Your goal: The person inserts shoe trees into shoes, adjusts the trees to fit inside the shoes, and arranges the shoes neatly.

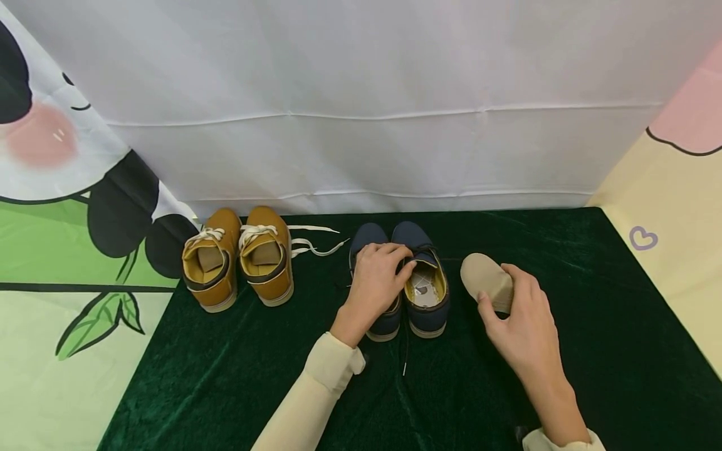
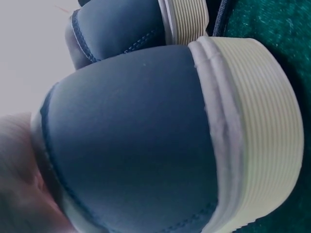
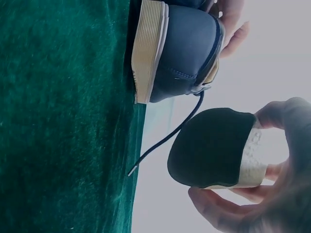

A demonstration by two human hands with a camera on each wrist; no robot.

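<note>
A pair of navy lace-up shoes stands in the middle, toes to the wall. My left hand lies over the left navy shoe, hiding its opening. Its curled fingers and thumb grip the near collar of the right navy shoe; the exact contact is partly hidden. That shoe's pale inner sole shows in its opening. To the right, my right hand pinches an insole between thumb and fingers, above the cloth. The insole is beige on top, with a dark underside patch in the right wrist view.
A pair of tan shoes with white laces stands at the left, laces trailing right. A dark lace hangs from a navy shoe. Dark green velvet covers the table; a white cloth wall rises behind.
</note>
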